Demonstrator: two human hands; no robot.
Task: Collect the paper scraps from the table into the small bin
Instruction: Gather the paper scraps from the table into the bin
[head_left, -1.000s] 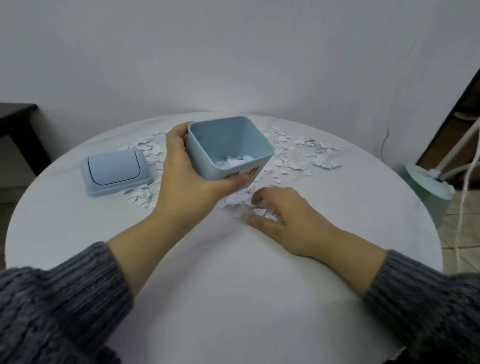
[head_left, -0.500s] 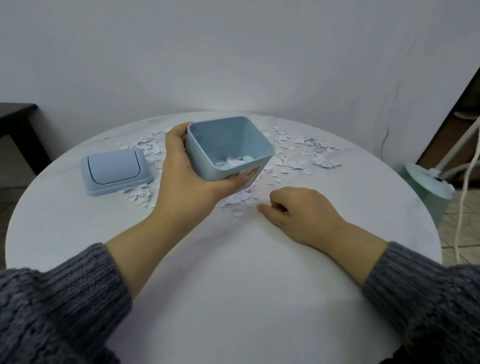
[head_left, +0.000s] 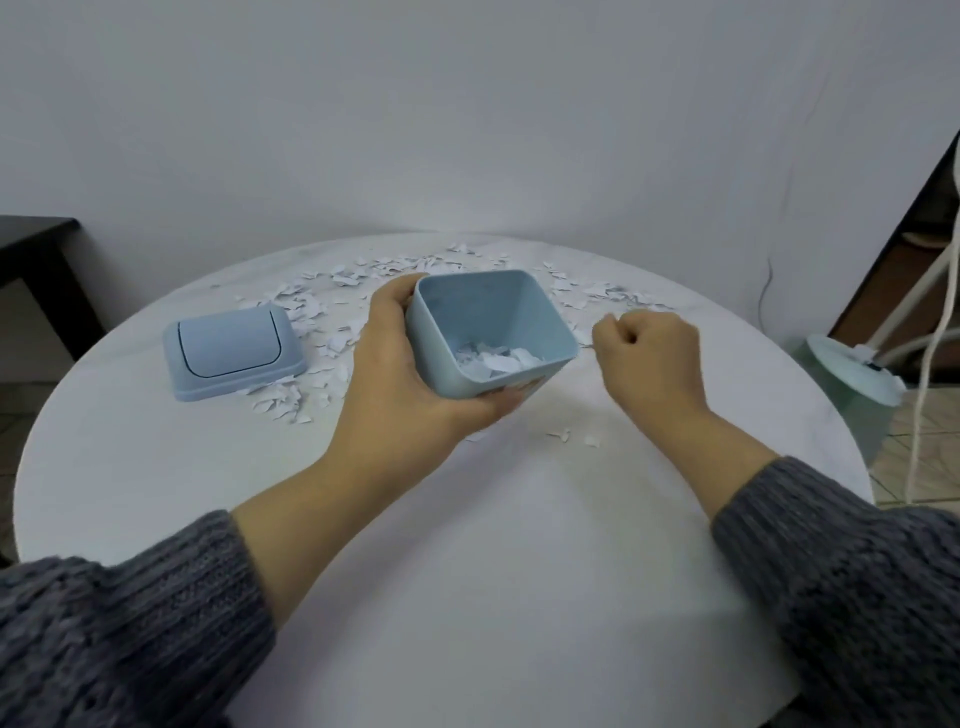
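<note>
My left hand (head_left: 410, 395) grips the small light-blue bin (head_left: 483, 322) from its left side and underneath, holding it tilted toward me above the table. White paper scraps (head_left: 493, 361) lie inside the bin. My right hand (head_left: 649, 358) is closed in a fist just right of the bin's rim, raised off the table; what it holds is hidden by the fingers. Loose paper scraps (head_left: 311, 306) are scattered across the far half of the round white table (head_left: 467, 545), and two small paper scraps (head_left: 571, 437) lie in front of the bin.
The bin's light-blue lid (head_left: 231, 351) lies flat on the table's left side among scraps. A pale green lamp base (head_left: 852, 374) and white cords stand on the floor at the right. A dark table (head_left: 31, 244) is at the far left.
My right hand closed into a fist over scraps on the table, then lifted to the bin's right rim. The pile in front of the bin is mostly gone.
</note>
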